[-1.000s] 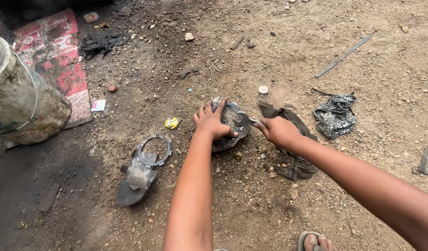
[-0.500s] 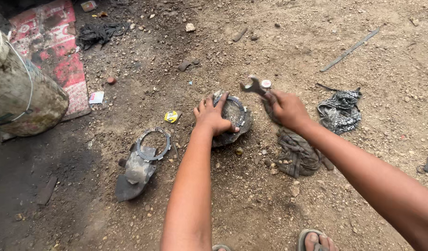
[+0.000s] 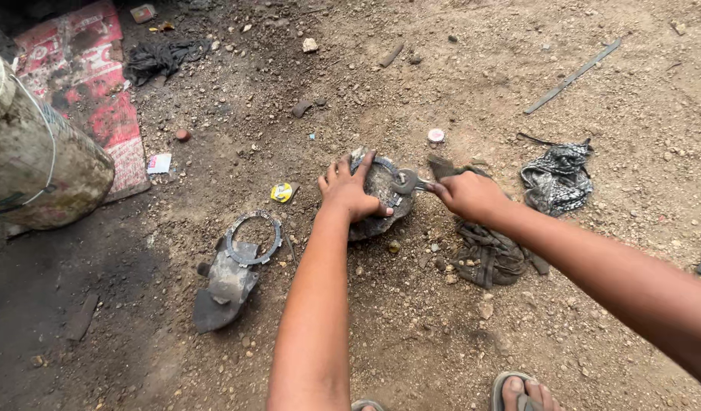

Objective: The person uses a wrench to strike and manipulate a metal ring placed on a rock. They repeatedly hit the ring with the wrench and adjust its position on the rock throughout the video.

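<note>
Pressing down on a round metal part on the dirt ground, the left hand is lying spread, while the right hand is gripping a wrench set on it.

Left hand presses round metal part on dirt ground; right hand holds wrench on it, rag nearby.

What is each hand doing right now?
Left hand: spread open, pressing on the round metal part.
Right hand: closed around a wrench.
</note>
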